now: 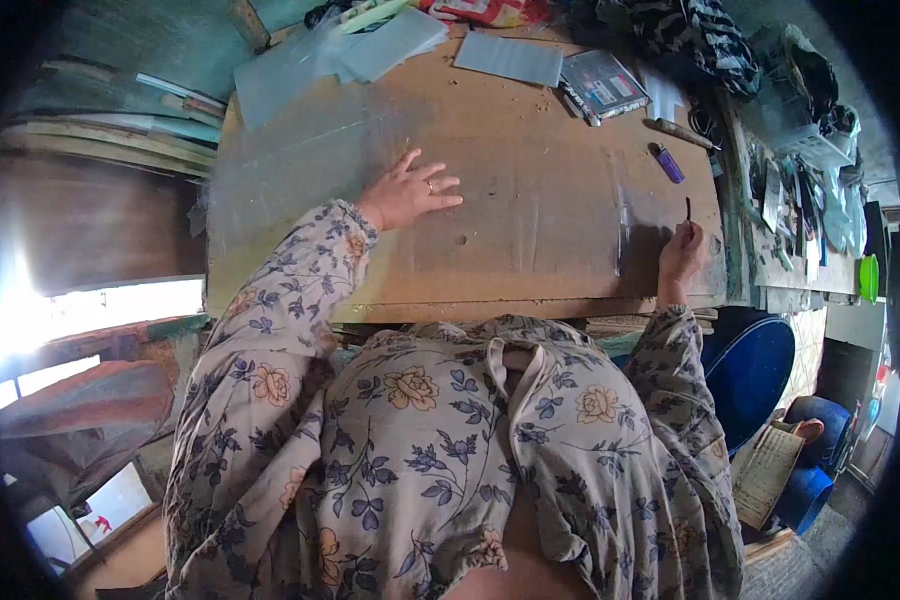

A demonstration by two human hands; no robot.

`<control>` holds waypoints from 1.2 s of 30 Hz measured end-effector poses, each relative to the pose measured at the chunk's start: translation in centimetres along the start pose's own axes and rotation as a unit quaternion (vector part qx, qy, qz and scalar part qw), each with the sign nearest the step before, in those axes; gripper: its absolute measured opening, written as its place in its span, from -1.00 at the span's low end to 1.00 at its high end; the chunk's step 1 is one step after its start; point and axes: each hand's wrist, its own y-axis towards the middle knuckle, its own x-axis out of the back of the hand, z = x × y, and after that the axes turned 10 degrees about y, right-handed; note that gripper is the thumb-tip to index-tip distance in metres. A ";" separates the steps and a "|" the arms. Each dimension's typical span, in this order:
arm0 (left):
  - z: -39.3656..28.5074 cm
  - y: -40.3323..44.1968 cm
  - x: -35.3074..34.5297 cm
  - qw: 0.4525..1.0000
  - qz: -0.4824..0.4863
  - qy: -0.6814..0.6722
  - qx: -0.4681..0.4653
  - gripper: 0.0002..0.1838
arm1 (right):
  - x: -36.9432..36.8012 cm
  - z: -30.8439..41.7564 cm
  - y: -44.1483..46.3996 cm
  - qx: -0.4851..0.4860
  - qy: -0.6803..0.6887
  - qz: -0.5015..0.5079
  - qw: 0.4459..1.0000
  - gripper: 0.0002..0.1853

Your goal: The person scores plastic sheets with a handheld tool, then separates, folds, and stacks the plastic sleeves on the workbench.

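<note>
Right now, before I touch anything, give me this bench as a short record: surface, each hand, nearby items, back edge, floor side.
surface: brown wooden-looking tabletop
left hand: bare left hand, ring on one finger, fingers spread over the tabletop; holds nothing visible
right hand: bare right hand, pinching a thin dark stick-like piece; material unclear
nearby: small purple lighter-shaped object, beyond the right hand
back edge: flat printed case, translucent pale sheets
floor side: large round blue container, right of the person
</note>
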 end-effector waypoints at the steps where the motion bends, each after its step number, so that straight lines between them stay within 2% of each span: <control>1: -0.3 0.2 0.4 0.998 0.025 -0.031 0.049 -0.55 | -0.9 -0.1 -0.2 0.004 -0.001 -0.001 1.000 -0.81; 2: -0.7 0.4 0.6 0.992 0.051 -0.065 0.098 -0.54 | -2.1 -0.1 -0.7 0.013 0.089 0.011 0.996 -0.82; 3: -1.1 0.3 0.4 0.991 0.049 -0.068 0.100 -0.54 | -3.1 0.5 -1.3 0.021 0.178 0.024 0.983 -0.82; 5: -1.6 -0.1 -0.1 0.972 0.036 -0.076 0.221 -0.66 | -2.2 8.7 -2.0 0.075 0.033 0.131 0.988 -0.83; 7: -2.0 -0.7 0.2 0.965 0.028 -0.072 0.251 -0.67 | -4.3 12.1 -3.9 0.035 0.110 0.217 0.969 -0.85; 8: -2.0 -1.0 0.4 0.957 0.019 -0.067 0.282 -0.66 | -5.1 13.8 -4.6 0.071 0.127 0.238 0.960 -0.87; 9: -2.4 -1.0 0.5 0.957 0.020 -0.070 0.282 -0.66 | -5.5 14.8 -5.1 0.106 0.140 0.262 0.949 -0.88; 15: -2.0 -2.7 2.0 0.954 -0.013 -0.081 0.289 -0.73 | -7.8 16.1 -7.3 0.116 0.197 0.283 0.932 -0.90; 17: -1.4 -3.3 1.9 0.957 -0.048 -0.052 0.282 -0.77 | -8.0 16.4 -7.4 0.085 0.200 0.284 0.934 -0.90; 18: -1.1 -3.5 1.4 0.957 -0.047 -0.051 0.283 -0.77 | -8.0 16.5 -7.4 0.053 0.199 0.285 0.936 -0.90; 21: -1.0 -3.8 -0.7 0.953 -0.035 -0.075 0.292 -0.75 | -8.0 16.2 -7.4 0.083 0.191 0.270 0.940 -0.90; 24: -1.4 -4.1 -1.3 0.957 -0.070 -0.080 0.270 -0.68 | -7.8 16.0 -7.4 0.085 0.196 0.273 0.938 -0.91; 27: -1.3 -4.3 -0.6 0.972 -0.025 -0.082 0.219 -0.62 | -8.0 15.8 -7.4 0.102 0.183 0.268 0.940 -0.91; 29: -1.4 -4.0 1.1 0.961 0.040 -0.117 0.247 -0.59 | -7.9 15.9 -7.3 0.101 0.185 0.271 0.939 -0.91; 30: -1.5 -3.7 1.1 0.961 0.039 -0.117 0.248 -0.59 | -7.9 15.9 -7.2 0.102 0.188 0.273 0.938 -0.91; 32: -1.8 -3.2 1.3 0.947 0.117 -0.113 0.278 -0.59 | -7.8 15.9 -7.1 0.091 0.179 0.280 0.939 -0.91; 36: -2.0 -3.3 2.2 0.944 0.136 -0.092 0.286 -0.60 | -7.9 15.6 -7.2 0.085 0.188 0.283 0.937 -0.90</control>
